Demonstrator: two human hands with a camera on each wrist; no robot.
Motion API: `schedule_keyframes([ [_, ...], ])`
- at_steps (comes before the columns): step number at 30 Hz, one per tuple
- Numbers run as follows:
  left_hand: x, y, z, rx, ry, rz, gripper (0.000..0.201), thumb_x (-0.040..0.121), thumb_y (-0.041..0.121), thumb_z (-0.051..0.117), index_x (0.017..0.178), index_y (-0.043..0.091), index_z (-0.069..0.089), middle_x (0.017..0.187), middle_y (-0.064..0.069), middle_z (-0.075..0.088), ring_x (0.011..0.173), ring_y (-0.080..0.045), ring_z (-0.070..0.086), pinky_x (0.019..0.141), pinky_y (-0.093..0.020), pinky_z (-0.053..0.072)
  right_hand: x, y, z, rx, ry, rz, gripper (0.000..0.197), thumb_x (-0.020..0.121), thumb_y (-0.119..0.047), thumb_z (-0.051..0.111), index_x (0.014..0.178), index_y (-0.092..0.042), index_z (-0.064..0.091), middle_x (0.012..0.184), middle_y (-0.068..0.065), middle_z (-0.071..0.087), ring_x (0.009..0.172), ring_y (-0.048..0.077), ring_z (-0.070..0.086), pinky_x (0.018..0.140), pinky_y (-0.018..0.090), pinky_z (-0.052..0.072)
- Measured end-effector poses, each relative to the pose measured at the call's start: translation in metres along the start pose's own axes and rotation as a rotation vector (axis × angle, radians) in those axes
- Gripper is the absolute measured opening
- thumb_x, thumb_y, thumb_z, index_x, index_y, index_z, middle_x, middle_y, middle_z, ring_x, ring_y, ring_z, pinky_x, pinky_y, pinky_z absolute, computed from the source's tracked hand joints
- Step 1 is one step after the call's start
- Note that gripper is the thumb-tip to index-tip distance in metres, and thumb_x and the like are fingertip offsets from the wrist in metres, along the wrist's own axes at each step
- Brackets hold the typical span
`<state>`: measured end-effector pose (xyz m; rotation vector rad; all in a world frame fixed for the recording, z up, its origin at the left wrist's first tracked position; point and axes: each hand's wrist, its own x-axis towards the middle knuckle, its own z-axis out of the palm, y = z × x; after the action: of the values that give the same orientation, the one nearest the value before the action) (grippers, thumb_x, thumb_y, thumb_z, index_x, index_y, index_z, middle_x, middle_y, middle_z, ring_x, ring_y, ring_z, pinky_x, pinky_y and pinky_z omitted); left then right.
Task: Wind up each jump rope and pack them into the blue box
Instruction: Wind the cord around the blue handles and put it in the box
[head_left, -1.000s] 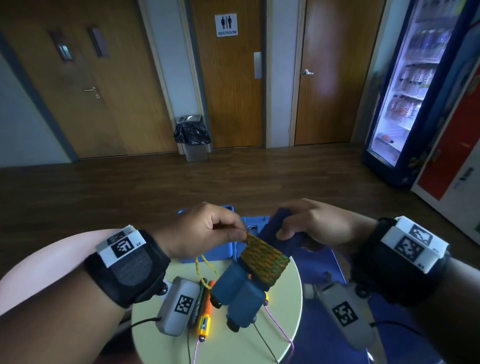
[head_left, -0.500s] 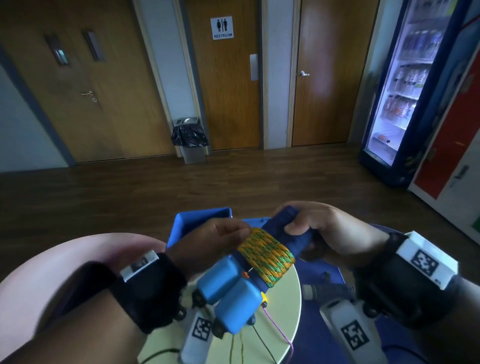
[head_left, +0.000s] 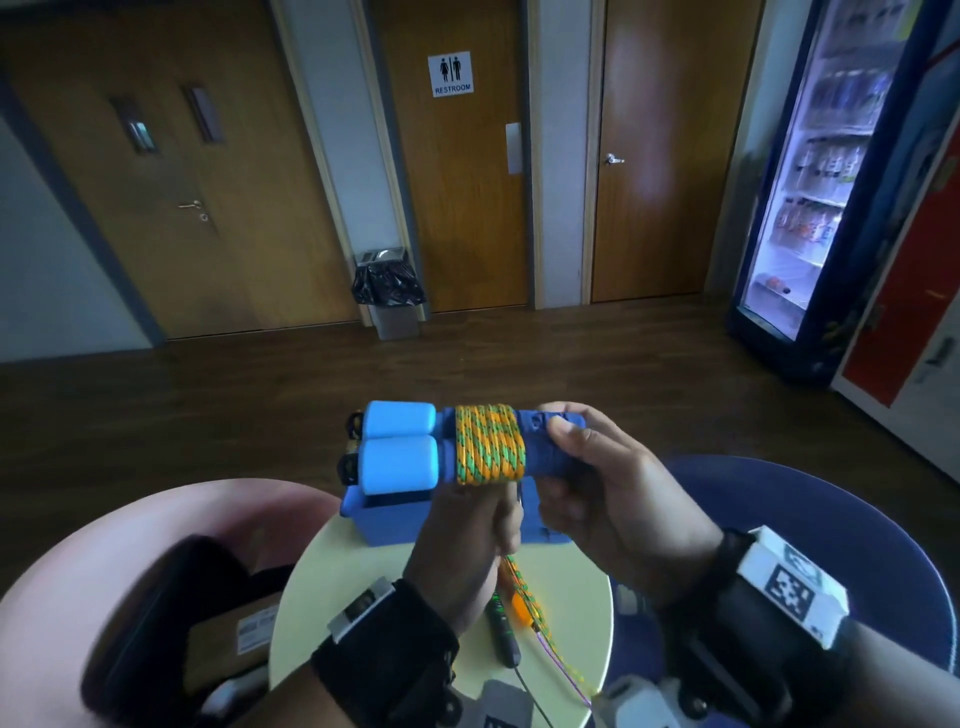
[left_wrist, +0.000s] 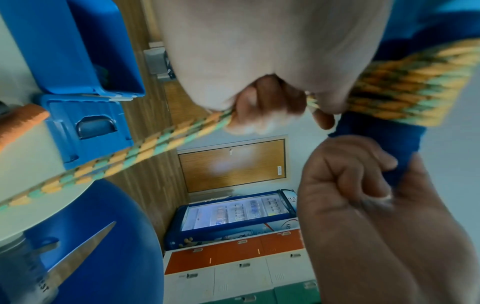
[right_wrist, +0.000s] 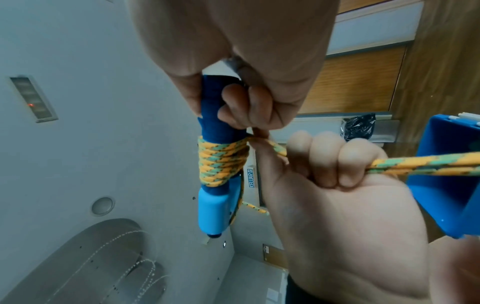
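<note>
A jump rope's two dark-blue handles (head_left: 545, 447) with light-blue caps (head_left: 397, 447) lie side by side, level, above the table. Orange-green rope (head_left: 485, 444) is coiled round their middle. My right hand (head_left: 558, 452) grips the dark-blue ends; the right wrist view shows its fingers (right_wrist: 246, 107) curled round them above the coil (right_wrist: 221, 162). My left hand (head_left: 483, 514), just under the coil, grips the loose rope strand (left_wrist: 130, 154), which trails down to the table. The open blue box (head_left: 384, 525) stands behind and below the handles.
On the round cream table (head_left: 322, 597) lie another rope's black-green handle (head_left: 501, 623), an orange handle (head_left: 519, 605) and a thin purple cord. A blue chair (head_left: 831, 519) is at the right, a pink seat (head_left: 130, 519) with a dark bag at the left.
The handle bundle rose and turned from tilted down-left to level. My left hand moved from beside the coil's top to beneath it, carrying the rope strand under.
</note>
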<state>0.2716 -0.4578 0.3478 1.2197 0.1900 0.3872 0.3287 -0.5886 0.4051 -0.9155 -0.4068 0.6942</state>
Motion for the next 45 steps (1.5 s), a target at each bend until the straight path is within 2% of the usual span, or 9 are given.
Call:
schedule_keyframes([
  [6,-0.015,-0.001,0.010,0.363,-0.022,0.170,0.030,0.094,0.032,0.044,0.076,0.018,0.063,0.063,-0.004,0.059,0.062,-0.017,0.055,0.062,-0.025,0.042,0.013,0.003,-0.004,-0.085,0.200,-0.185,0.032,0.084,-0.024,0.068,0.109,-0.014,0.051,0.079,0.017,0.051,0.056,0.023,0.042,0.049,0.030,0.034],
  [10,-0.023,0.003,0.010,0.425,-0.088,0.092,0.030,0.092,0.037,0.046,0.081,0.018,0.067,0.069,-0.003,0.067,0.075,-0.022,0.062,0.076,-0.037,0.049,0.021,0.000,-0.018,-0.316,0.324,-0.309,0.026,0.096,-0.014,0.063,0.118,-0.017,0.050,0.085,0.006,0.058,0.058,0.003,0.058,0.053,0.019,0.048],
  [13,-0.025,0.009,0.004,0.508,-0.148,0.050,0.029,0.092,0.038,0.049,0.081,0.017,0.066,0.068,-0.002,0.067,0.073,-0.022,0.061,0.080,-0.046,0.052,0.023,0.004,-0.034,-0.595,0.396,-0.375,0.030,0.088,-0.032,0.070,0.109,-0.040,0.051,0.095,0.008,0.065,0.076,0.016,0.066,0.069,0.038,0.057],
  [15,-0.026,0.016,-0.001,0.586,-0.196,0.025,0.030,0.099,0.035,0.050,0.081,0.016,0.065,0.064,-0.001,0.062,0.067,-0.017,0.057,0.072,-0.038,0.050,0.022,0.008,-0.041,-0.752,0.414,-0.392,0.032,0.086,-0.034,0.070,0.105,-0.045,0.047,0.093,0.005,0.066,0.077,0.018,0.066,0.070,0.041,0.057],
  [19,-0.024,0.035,-0.009,0.639,-0.327,-0.067,0.029,0.094,0.036,0.051,0.076,0.016,0.062,0.053,0.007,0.034,0.052,-0.011,0.030,0.051,-0.025,0.026,0.014,0.011,-0.044,-1.043,0.371,-0.467,0.039,0.088,-0.024,0.072,0.104,-0.041,0.041,0.083,-0.012,0.064,0.067,0.003,0.062,0.058,0.013,0.045],
  [27,-0.003,0.072,-0.023,1.342,-0.372,0.188,0.023,0.085,0.040,0.071,0.085,0.018,0.069,0.065,0.005,0.064,0.058,-0.002,0.053,0.058,-0.021,0.042,0.004,-0.004,-0.036,-1.438,0.188,-0.269,0.032,0.085,-0.037,0.068,0.104,-0.035,0.043,0.073,-0.009,0.061,0.066,0.013,0.059,0.058,0.029,0.045],
  [35,0.019,0.094,-0.027,1.327,-0.540,0.287,0.021,0.089,0.051,0.066,0.089,0.031,0.072,0.067,0.000,0.063,0.060,-0.018,0.055,0.057,-0.033,0.042,0.008,-0.032,-0.033,-1.199,-0.041,0.085,0.026,0.068,-0.035,0.075,0.090,-0.024,0.067,0.081,-0.002,0.071,0.074,0.014,0.066,0.068,0.037,0.057],
  [39,0.025,0.095,-0.030,1.264,-0.603,0.214,0.025,0.091,0.057,0.059,0.087,0.035,0.070,0.063,-0.004,0.054,0.058,-0.019,0.047,0.055,-0.032,0.036,0.000,-0.044,-0.029,-0.954,-0.102,0.214,0.018,0.083,-0.014,0.068,0.099,-0.007,0.066,0.050,-0.006,0.055,0.038,0.006,0.045,0.037,0.018,0.033],
  [45,0.028,0.096,-0.029,1.170,-0.701,0.150,0.017,0.095,0.043,0.058,0.085,0.038,0.070,0.072,-0.011,0.056,0.064,-0.017,0.046,0.061,-0.029,0.036,-0.009,-0.050,-0.026,-0.762,-0.167,0.265,0.024,0.067,-0.019,0.061,0.089,-0.014,0.068,0.057,0.006,0.044,0.039,0.013,0.032,0.038,0.017,0.021],
])
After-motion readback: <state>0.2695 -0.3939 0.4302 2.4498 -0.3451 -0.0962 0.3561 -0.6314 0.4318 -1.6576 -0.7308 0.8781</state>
